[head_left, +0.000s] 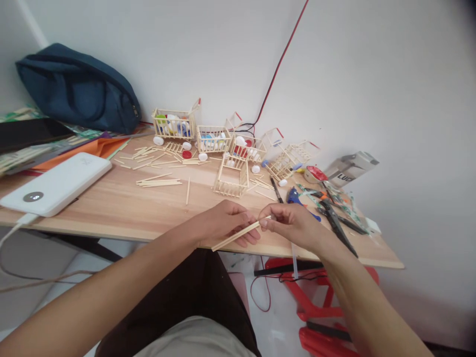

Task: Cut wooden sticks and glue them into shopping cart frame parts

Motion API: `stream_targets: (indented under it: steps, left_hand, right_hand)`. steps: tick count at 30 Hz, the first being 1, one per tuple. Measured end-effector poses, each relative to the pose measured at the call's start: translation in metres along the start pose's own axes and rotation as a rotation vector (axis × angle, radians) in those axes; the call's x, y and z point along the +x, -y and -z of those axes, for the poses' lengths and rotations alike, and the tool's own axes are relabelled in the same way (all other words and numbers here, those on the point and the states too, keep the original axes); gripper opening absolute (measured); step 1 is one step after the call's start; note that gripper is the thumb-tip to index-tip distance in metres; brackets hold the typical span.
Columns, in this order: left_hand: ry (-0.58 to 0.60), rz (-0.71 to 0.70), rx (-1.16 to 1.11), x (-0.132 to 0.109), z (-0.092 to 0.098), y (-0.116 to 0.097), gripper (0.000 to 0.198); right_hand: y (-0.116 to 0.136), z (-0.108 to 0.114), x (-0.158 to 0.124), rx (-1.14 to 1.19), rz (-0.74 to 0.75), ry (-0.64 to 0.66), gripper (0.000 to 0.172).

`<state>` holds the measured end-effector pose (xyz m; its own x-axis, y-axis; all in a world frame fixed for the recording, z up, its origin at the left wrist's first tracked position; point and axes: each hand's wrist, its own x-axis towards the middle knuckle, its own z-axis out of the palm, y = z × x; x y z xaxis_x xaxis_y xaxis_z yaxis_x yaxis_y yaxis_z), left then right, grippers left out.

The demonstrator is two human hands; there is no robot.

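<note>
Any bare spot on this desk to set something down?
Yes: bare wood between the white power bank, the stick bundle and the left hand holding a stick. Crowded: the stick carts at the back and the tools beyond the right hand.

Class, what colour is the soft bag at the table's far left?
Dark blue fabric bag, head view.

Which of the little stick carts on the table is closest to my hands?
The empty cart standing alone just beyond your left hand and the stick it holds; the others sit farther back near the wall, some loaded with caps.
</note>
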<state>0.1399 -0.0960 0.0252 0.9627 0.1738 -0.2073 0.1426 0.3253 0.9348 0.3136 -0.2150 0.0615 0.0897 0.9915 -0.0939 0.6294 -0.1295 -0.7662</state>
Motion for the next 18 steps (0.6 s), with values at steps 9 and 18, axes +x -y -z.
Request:
stream_targets:
  steps: [9, 18]
  left_hand:
    - [-0.161, -0.105, 0.401, 0.001, -0.004, 0.012, 0.033]
    - [-0.334, -0.106, 0.568, -0.009, -0.012, 0.008, 0.024]
  right_hand:
    - [0.009, -0.031, -0.005, -0.156, -0.03, -0.188, 0.011]
    - [-0.003, -0.031, -0.022, -0.151, -0.017, -0.334, 0.024]
